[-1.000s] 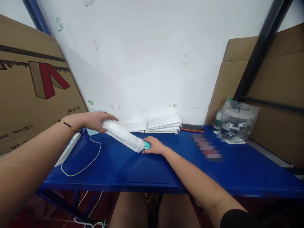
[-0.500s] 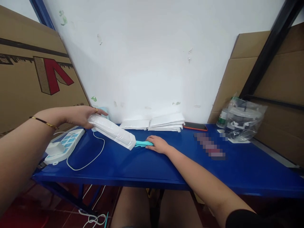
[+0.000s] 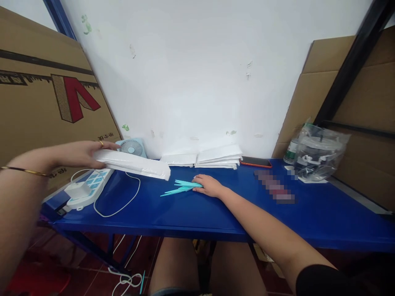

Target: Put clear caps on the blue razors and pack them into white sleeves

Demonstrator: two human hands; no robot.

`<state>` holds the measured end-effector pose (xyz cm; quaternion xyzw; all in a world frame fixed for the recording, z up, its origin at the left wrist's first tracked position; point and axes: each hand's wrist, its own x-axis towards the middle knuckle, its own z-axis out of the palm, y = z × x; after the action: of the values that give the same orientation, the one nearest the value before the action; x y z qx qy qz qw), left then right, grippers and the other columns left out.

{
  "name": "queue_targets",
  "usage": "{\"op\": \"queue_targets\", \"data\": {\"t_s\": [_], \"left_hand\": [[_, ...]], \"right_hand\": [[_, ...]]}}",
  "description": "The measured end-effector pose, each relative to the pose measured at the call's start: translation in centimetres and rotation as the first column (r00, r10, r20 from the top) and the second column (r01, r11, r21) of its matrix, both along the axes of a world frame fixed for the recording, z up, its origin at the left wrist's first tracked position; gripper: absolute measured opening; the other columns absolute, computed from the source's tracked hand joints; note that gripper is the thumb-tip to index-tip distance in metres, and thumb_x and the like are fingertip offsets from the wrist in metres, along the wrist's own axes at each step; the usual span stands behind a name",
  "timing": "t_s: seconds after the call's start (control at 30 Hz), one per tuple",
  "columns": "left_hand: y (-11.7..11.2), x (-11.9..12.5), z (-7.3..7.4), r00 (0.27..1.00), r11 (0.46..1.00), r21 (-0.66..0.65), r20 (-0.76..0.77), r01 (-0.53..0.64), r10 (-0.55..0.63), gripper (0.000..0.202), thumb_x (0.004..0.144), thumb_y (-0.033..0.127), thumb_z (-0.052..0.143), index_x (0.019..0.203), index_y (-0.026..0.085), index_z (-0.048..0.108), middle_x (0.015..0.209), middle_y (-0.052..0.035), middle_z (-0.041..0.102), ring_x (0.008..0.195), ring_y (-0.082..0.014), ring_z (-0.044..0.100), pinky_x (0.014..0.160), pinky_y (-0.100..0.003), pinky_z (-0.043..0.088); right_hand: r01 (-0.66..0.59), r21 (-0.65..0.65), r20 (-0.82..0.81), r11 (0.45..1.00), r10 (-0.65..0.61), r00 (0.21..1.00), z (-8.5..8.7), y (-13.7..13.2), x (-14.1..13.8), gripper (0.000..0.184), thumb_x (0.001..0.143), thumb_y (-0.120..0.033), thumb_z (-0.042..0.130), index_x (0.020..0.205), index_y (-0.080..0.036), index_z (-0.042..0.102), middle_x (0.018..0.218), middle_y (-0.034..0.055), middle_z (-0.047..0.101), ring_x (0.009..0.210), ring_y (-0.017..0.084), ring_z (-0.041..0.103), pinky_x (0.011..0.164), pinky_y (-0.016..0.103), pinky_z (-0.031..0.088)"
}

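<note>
My left hand (image 3: 82, 154) grips one end of a long, narrow white padded envelope (image 3: 135, 164), its free end pointing right above the table. Several thin turquoise pointed sticks (image 3: 182, 187) lie in a bunch on the blue tabletop, fanned out to the left. Over their right ends my right hand (image 3: 210, 186) is closed, resting low at the table surface. The sticks' tips are clear of the envelope. More flat white envelopes (image 3: 217, 158) are stacked by the wall, behind my right hand.
At the left are a power strip (image 3: 88, 191) with a white plug and cable, and a small light-blue fan (image 3: 132, 147). A phone (image 3: 256, 162) lies near the wall. On the right stand a bottle (image 3: 290, 152) and a plastic-wrapped container (image 3: 317, 158). Cardboard (image 3: 37, 111) flanks the table (image 3: 173, 222).
My left hand has moved left with the envelope, drawing it off the turquoise sticks. Those sticks now show spread out under my right hand, which has stayed in place.
</note>
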<state>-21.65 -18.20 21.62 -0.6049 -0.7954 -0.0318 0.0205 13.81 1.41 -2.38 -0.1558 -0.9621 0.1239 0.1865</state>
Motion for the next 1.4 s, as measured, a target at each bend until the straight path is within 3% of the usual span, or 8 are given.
{"op": "queue_targets", "data": {"t_s": [0.23, 0.37, 0.47, 0.57, 0.77, 0.93, 1.17, 1.4], "left_hand": [[6.9, 3.0, -13.1, 0.978, 0.977, -0.043, 0.019, 0.210, -0.209, 0.070, 0.068, 0.038, 0.054, 0.133, 0.018, 0.039, 0.127, -0.0059, 0.053, 0.112, -0.0236, 0.051, 0.094, -0.028, 0.038], [10.4, 6.2, -17.4, 0.969, 0.967, 0.075, -0.067, 0.242, -0.237, 0.076, 0.064, 0.035, 0.057, 0.135, 0.026, 0.034, 0.142, -0.0078, 0.036, 0.130, -0.0312, 0.030, 0.102, -0.047, 0.026], [10.3, 8.3, -18.1, 0.938, 0.926, 0.167, 0.021, 0.338, -0.346, 0.068, 0.069, 0.041, 0.055, 0.133, 0.026, 0.037, 0.138, -0.0086, 0.039, 0.125, -0.0298, 0.034, 0.099, -0.046, 0.030], [8.3, 9.4, -18.5, 0.822, 0.852, 0.087, 0.229, 0.517, -0.522, 0.052, 0.075, 0.045, 0.052, 0.122, 0.024, 0.048, 0.122, -0.0075, 0.049, 0.107, -0.0228, 0.049, 0.092, -0.034, 0.037], [6.1, 11.3, -20.3, 0.807, 0.873, -0.019, 0.392, 0.487, -0.441, 0.032, 0.079, 0.044, 0.047, 0.101, 0.023, 0.056, 0.083, -0.0017, 0.055, 0.070, -0.0158, 0.051, 0.063, -0.026, 0.038], [7.5, 15.6, -21.0, 0.746, 0.819, 0.037, 0.390, 0.573, -0.539, 0.028, 0.083, 0.042, 0.044, 0.098, 0.022, 0.057, 0.078, -0.0011, 0.055, 0.069, -0.0148, 0.050, 0.062, -0.025, 0.037], [10.9, 18.7, -19.4, 0.727, 0.811, 0.168, 0.369, 0.561, -0.579, 0.033, 0.083, 0.045, 0.043, 0.097, 0.021, 0.060, 0.078, -0.0025, 0.059, 0.070, -0.0160, 0.054, 0.063, -0.026, 0.040], [15.4, 21.1, -18.9, 0.703, 0.779, 0.137, 0.356, 0.612, -0.616, 0.035, 0.078, 0.048, 0.050, 0.095, 0.021, 0.063, 0.084, -0.0031, 0.063, 0.071, -0.0170, 0.057, 0.059, -0.026, 0.040]], "right_hand": [[0.006, -0.018, 0.073, 1.000, -0.004, 0.997, 0.2, -0.7, 5.0, 0.044, 0.089, -0.048, 0.041, 0.125, -0.024, 0.050, 0.132, 0.0086, 0.048, 0.124, 0.024, 0.040, 0.100, 0.038, 0.034], [0.104, -0.037, 0.102, 0.994, -0.099, 0.990, 0.4, -1.9, 7.4, 0.053, 0.085, -0.054, 0.042, 0.130, -0.025, 0.045, 0.137, 0.0082, 0.043, 0.128, 0.025, 0.035, 0.104, 0.041, 0.029], [0.192, -0.071, 0.067, 0.979, -0.187, 0.980, 1.1, -2.1, 8.9, 0.073, 0.075, -0.062, 0.052, 0.136, -0.025, 0.036, 0.142, 0.0095, 0.036, 0.132, 0.028, 0.027, 0.108, 0.045, 0.020], [0.270, -0.146, 0.027, 0.952, -0.269, 0.963, 2.3, -1.0, 11.1, 0.083, 0.066, -0.063, 0.062, 0.136, -0.027, 0.036, 0.143, 0.0103, 0.032, 0.132, 0.031, 0.024, 0.106, 0.047, 0.022], [0.261, -0.330, 0.241, 0.907, -0.186, 0.952, 3.4, 1.4, 13.6, 0.109, 0.046, -0.057, 0.077, 0.139, -0.024, 0.031, 0.134, 0.0126, 0.036, 0.117, 0.033, 0.041, 0.094, 0.042, 0.039], [0.230, -0.404, 0.179, 0.885, -0.170, 0.969, 2.6, 0.6, 12.1, 0.086, 0.052, -0.050, 0.077, 0.127, -0.021, 0.047, 0.113, 0.0084, 0.047, 0.077, 0.016, 0.054, 0.064, 0.027, 0.048], [0.281, -0.277, 0.027, 0.919, -0.285, 0.958, 3.8, 2.5, 11.7, 0.041, 0.071, -0.041, 0.067, 0.105, -0.019, 0.063, 0.100, 0.0066, 0.058, 0.079, 0.016, 0.055, 0.068, 0.026, 0.045], [0.258, -0.357, 0.382, 0.898, -0.112, 0.917, 4.3, 6.4, 10.2, 0.027, 0.056, -0.034, 0.076, 0.075, -0.016, 0.070, 0.064, -0.0016, 0.060, 0.058, 0.010, 0.051, 0.053, 0.020, 0.037]]}}
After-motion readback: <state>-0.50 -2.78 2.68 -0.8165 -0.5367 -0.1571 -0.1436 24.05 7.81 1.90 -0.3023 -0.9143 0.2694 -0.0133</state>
